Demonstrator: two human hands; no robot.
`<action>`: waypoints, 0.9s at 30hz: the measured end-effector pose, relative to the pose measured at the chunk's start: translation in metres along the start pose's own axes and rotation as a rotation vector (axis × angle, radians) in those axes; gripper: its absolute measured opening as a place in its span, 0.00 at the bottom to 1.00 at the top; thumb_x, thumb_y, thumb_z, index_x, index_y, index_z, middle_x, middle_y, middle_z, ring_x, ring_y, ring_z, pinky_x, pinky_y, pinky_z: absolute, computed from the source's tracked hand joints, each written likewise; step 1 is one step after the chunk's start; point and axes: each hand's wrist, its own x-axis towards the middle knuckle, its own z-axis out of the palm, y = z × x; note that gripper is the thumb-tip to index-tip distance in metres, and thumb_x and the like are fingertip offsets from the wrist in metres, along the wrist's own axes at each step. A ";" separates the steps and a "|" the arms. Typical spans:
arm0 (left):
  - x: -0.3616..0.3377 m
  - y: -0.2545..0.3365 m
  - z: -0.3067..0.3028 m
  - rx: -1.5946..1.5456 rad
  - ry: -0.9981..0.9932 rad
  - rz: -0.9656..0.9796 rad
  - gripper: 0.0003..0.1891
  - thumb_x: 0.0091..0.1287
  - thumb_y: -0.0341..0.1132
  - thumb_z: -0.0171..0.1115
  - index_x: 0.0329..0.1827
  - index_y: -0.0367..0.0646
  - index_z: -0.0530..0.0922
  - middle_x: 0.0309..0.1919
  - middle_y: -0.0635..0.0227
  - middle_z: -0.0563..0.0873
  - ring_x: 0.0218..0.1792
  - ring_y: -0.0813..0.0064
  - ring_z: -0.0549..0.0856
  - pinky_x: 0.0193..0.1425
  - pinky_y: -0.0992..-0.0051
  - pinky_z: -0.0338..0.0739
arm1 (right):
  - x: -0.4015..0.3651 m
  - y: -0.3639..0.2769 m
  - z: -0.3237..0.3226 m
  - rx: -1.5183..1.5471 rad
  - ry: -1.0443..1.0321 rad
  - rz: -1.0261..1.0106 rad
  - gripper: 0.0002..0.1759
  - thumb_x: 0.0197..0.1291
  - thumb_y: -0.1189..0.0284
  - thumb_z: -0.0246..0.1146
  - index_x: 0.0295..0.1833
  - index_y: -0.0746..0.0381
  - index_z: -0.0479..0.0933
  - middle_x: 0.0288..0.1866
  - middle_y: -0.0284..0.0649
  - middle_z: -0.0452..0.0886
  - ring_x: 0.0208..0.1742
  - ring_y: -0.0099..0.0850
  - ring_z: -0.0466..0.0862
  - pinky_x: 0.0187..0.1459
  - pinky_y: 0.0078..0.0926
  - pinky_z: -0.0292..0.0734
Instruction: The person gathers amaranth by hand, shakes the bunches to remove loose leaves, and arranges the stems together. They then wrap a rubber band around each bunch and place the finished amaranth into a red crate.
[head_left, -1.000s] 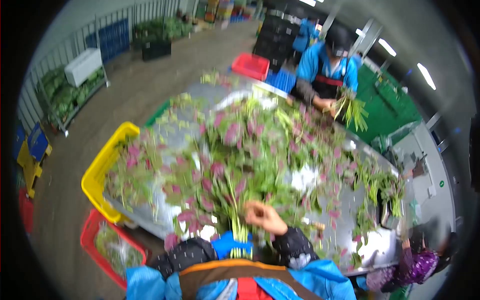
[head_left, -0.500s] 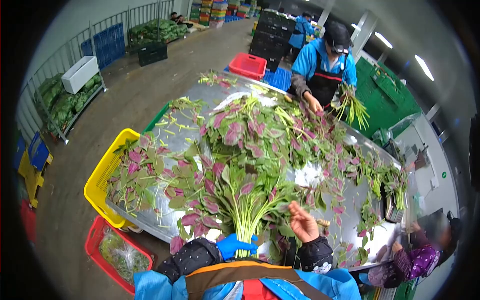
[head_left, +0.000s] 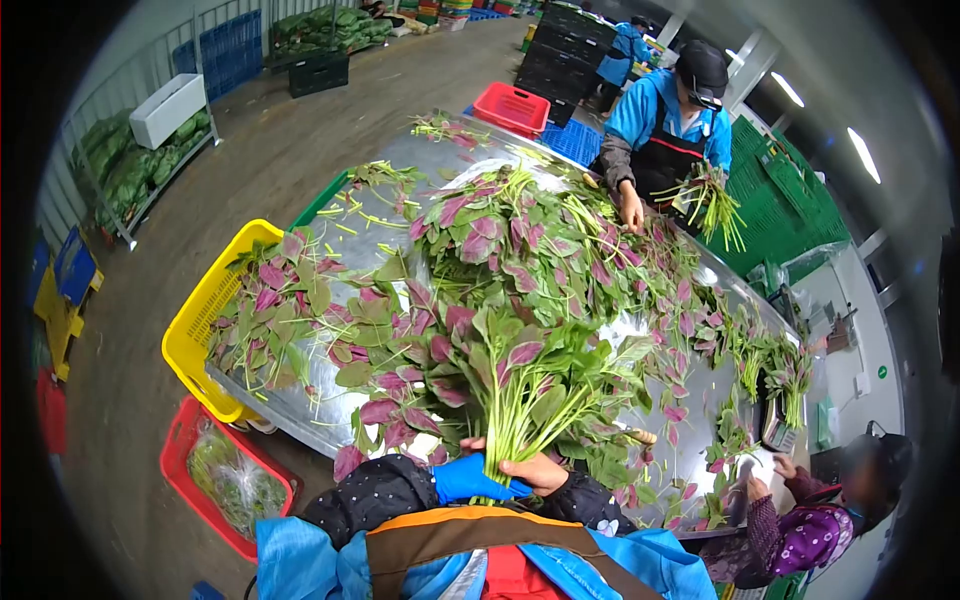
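Observation:
A thick bunch of leafy greens (head_left: pixel 525 390) with green and purple leaves stands upright in front of me, its pale stems pointing down toward my body. My left hand (head_left: pixel 468 478), in a blue glove, is wrapped round the lower stems. My right hand (head_left: pixel 537 472), bare, grips the same stems from the right side. Fingertips show just left of the stems, above the glove. Behind the bunch, a big heap of loose greens (head_left: pixel 500 235) covers the middle of the metal table (head_left: pixel 330 400).
A yellow basket (head_left: pixel 190 330) stands at the table's left, with a red crate (head_left: pixel 175 470) below it. Across the table, a person (head_left: pixel 670 130) holds a bunch of stems. Another person (head_left: pixel 820 520) at right works beside a scale (head_left: pixel 778 428). A red crate (head_left: pixel 512 108) sits behind the table.
My right hand has moved down and left from above the leaves and closed on the stems beside my left hand. The person at right now has a white item in hand.

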 end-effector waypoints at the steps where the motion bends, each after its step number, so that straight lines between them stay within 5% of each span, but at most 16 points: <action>1: -0.001 0.000 0.001 -0.013 0.034 0.020 0.28 0.58 0.34 0.67 0.62 0.40 0.69 0.51 0.64 0.79 0.51 0.73 0.78 0.54 0.73 0.74 | 0.002 0.002 0.002 0.016 -0.040 -0.037 0.23 0.56 0.67 0.65 0.56 0.64 0.71 0.55 0.40 0.75 0.56 0.28 0.74 0.58 0.28 0.68; 6: -0.004 0.031 0.012 0.039 0.270 0.004 0.24 0.55 0.33 0.69 0.54 0.37 0.72 0.43 0.63 0.81 0.46 0.72 0.80 0.48 0.71 0.76 | 0.000 -0.053 0.023 -0.361 0.119 -0.137 0.16 0.57 0.70 0.64 0.50 0.63 0.74 0.52 0.37 0.77 0.51 0.25 0.75 0.54 0.28 0.70; 10: -0.002 0.016 0.004 -0.129 0.205 -0.168 0.14 0.58 0.36 0.66 0.43 0.38 0.76 0.27 0.66 0.81 0.26 0.74 0.82 0.32 0.75 0.77 | 0.021 -0.022 0.003 0.090 0.201 -0.026 0.17 0.59 0.69 0.61 0.51 0.65 0.73 0.50 0.41 0.79 0.51 0.32 0.78 0.54 0.30 0.73; 16: -0.002 0.007 0.004 -0.269 0.285 -0.175 0.12 0.63 0.36 0.61 0.43 0.38 0.75 0.23 0.66 0.79 0.22 0.74 0.81 0.27 0.76 0.77 | 0.023 -0.004 -0.004 0.324 0.235 0.050 0.20 0.63 0.66 0.58 0.57 0.67 0.70 0.49 0.43 0.79 0.49 0.33 0.80 0.53 0.31 0.74; 19: -0.006 0.012 0.009 -0.225 0.344 -0.176 0.11 0.63 0.35 0.61 0.43 0.37 0.76 0.23 0.65 0.80 0.23 0.73 0.82 0.27 0.76 0.77 | 0.001 0.000 -0.020 -0.084 0.247 0.084 0.20 0.63 0.64 0.58 0.53 0.68 0.72 0.45 0.40 0.80 0.47 0.28 0.79 0.50 0.27 0.73; 20: -0.006 0.012 0.010 -0.199 0.351 -0.137 0.11 0.62 0.34 0.61 0.43 0.36 0.76 0.23 0.65 0.80 0.23 0.73 0.82 0.27 0.76 0.77 | -0.010 -0.009 -0.029 -0.403 0.237 0.148 0.18 0.60 0.65 0.63 0.48 0.68 0.76 0.39 0.38 0.81 0.39 0.22 0.78 0.42 0.20 0.73; 22: -0.005 0.012 0.012 -0.149 0.366 -0.050 0.11 0.62 0.33 0.62 0.42 0.36 0.76 0.23 0.65 0.80 0.23 0.74 0.82 0.27 0.76 0.78 | -0.026 -0.035 -0.024 -0.573 0.221 0.131 0.10 0.60 0.69 0.62 0.38 0.66 0.78 0.30 0.34 0.80 0.31 0.20 0.77 0.35 0.18 0.74; 25: -0.002 0.011 0.018 -0.212 0.451 -0.039 0.12 0.59 0.29 0.64 0.44 0.35 0.77 0.27 0.66 0.81 0.23 0.77 0.80 0.27 0.77 0.78 | -0.030 -0.068 -0.008 -0.413 0.428 -0.118 0.06 0.58 0.73 0.64 0.33 0.65 0.77 0.24 0.28 0.76 0.25 0.14 0.73 0.27 0.13 0.67; 27: -0.001 0.011 0.020 -0.197 0.497 -0.025 0.13 0.58 0.29 0.64 0.45 0.35 0.77 0.28 0.67 0.82 0.23 0.79 0.79 0.27 0.78 0.78 | -0.015 -0.073 -0.003 -0.646 0.566 -0.366 0.06 0.56 0.75 0.65 0.39 0.63 0.78 0.21 0.26 0.73 0.22 0.13 0.68 0.24 0.13 0.62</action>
